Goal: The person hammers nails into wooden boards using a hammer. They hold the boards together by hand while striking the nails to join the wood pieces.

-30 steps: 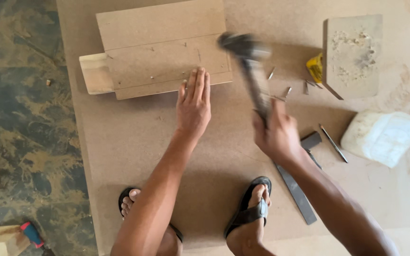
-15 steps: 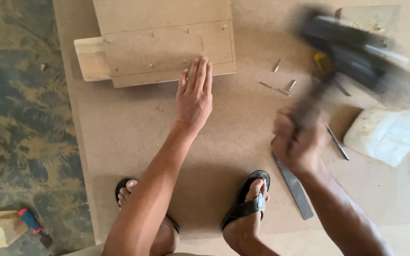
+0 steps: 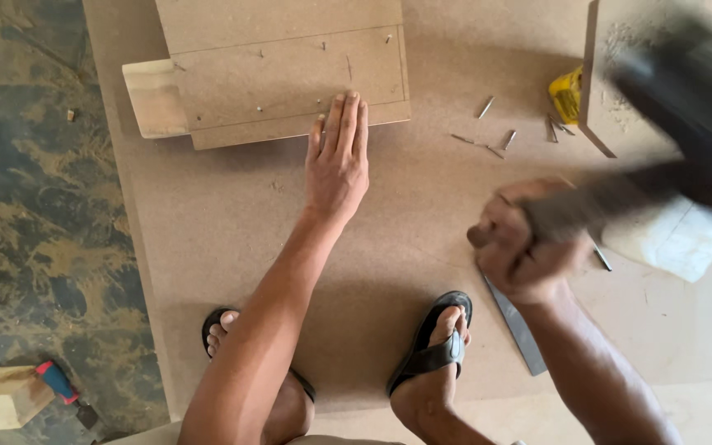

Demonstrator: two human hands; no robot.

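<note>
Fingers (image 3: 348, 119) of left hand (image 3: 338, 165) flat, together, tips touching the stacked fibreboard panels (image 3: 290, 78). Right hand (image 3: 525, 247) fisted round blurred hammer (image 3: 686, 124), raised well right of panels; loose nails (image 3: 488, 132) between.

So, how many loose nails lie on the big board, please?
About 5 loose nails: one below the stacked boards' corner, two lower down, two beside the yellow object. The blurred hammer may hide more.
</note>
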